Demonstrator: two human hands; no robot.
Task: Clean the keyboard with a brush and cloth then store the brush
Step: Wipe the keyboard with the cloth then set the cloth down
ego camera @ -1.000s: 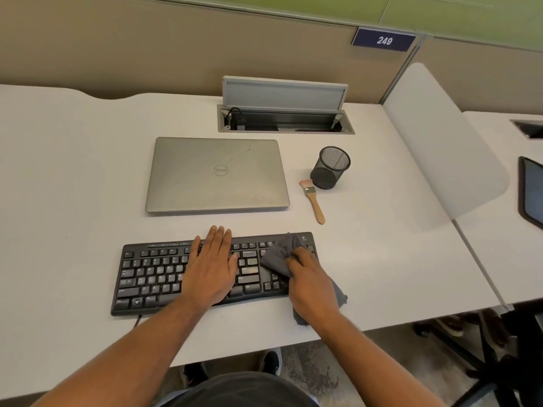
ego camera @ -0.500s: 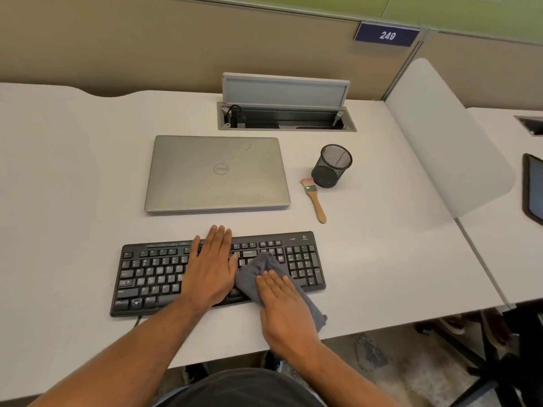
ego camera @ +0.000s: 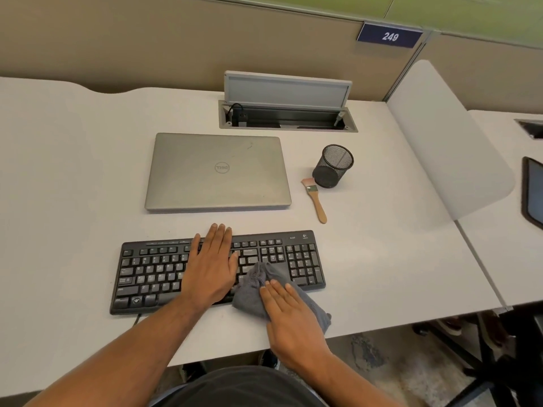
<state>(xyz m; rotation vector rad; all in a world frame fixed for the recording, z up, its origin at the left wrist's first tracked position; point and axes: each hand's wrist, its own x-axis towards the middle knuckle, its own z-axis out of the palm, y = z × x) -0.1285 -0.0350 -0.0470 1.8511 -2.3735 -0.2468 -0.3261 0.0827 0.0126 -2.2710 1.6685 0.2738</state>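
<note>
A black keyboard [ego camera: 152,271] lies near the front edge of the white desk [ego camera: 73,171]. My left hand [ego camera: 210,268] rests flat on its middle keys with straight fingers. My right hand [ego camera: 289,318] presses a grey cloth [ego camera: 252,289] with flat fingers against the keyboard's lower edge, right of my left hand. The cloth trails off the keyboard onto the desk under my palm. A small wooden-handled brush [ego camera: 316,198] lies on the desk behind the keyboard, beside a black mesh cup [ego camera: 333,165].
A shut silver laptop [ego camera: 217,171] sits behind the keyboard. Further back is an open cable box [ego camera: 286,118] in the desk. A white divider panel [ego camera: 449,142] stands at the right, with a dark tablet [ego camera: 533,192] on the neighbouring desk.
My right hand has slid the cloth leftward from the number pad toward the middle, then back toward the keyboard's front edge. My left hand has stayed in place.
</note>
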